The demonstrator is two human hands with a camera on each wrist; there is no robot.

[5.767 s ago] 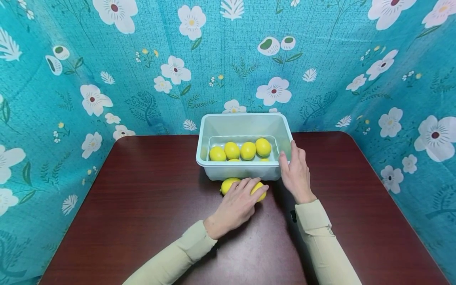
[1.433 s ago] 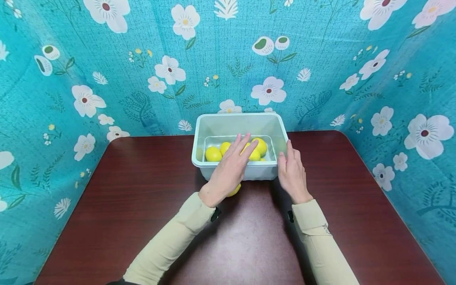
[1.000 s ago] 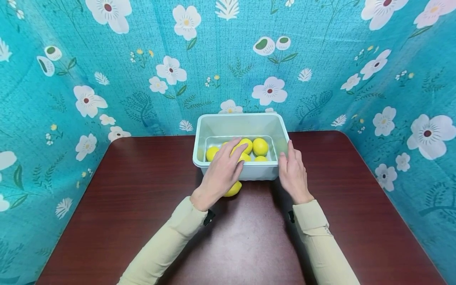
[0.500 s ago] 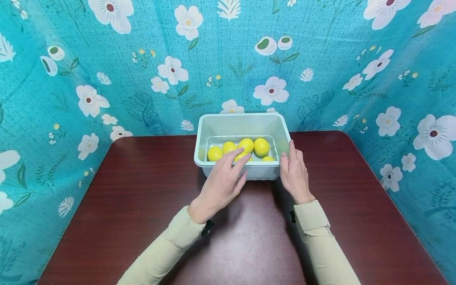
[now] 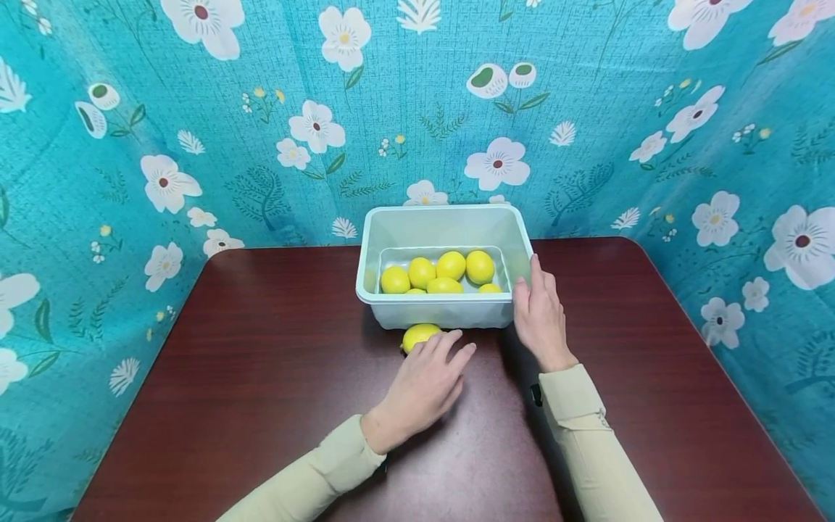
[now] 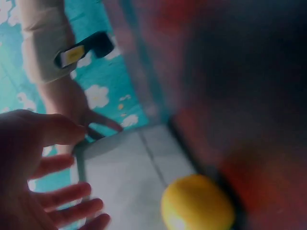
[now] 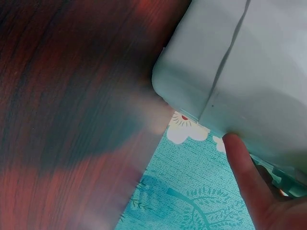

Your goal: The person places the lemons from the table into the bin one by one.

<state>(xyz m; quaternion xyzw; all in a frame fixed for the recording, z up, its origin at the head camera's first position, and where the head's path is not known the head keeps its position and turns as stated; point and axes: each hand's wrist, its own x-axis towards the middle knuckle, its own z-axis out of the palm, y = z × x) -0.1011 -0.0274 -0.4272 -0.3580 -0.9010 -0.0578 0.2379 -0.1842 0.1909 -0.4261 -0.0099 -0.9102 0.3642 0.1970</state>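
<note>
Several yellow lemons point(image 5: 451, 265) lie in a pale green plastic box point(image 5: 443, 312) in the head view. One more lemon point(image 5: 420, 334) rests on the table close to the box's front wall. My left hand point(image 5: 424, 384) is over the table right beside that lemon, its fingers spread and loosely bent, holding nothing. In the left wrist view the lemon point(image 6: 196, 203) shows apart from the fingers. At the box's front right corner, my right hand point(image 5: 543, 315) holds the rim, thumb at the inside and fingers along the outer side. A right finger point(image 7: 242, 165) touches the box wall in the right wrist view.
The dark red-brown table point(image 5: 274, 362) extends around the box on both sides and in front. A turquoise flowered cloth point(image 5: 404, 101) hangs behind the table and along its left and right sides.
My left hand carried a lemon from the table into the box, let it go, then came back down to the table. The right hand stayed at the box corner.
</note>
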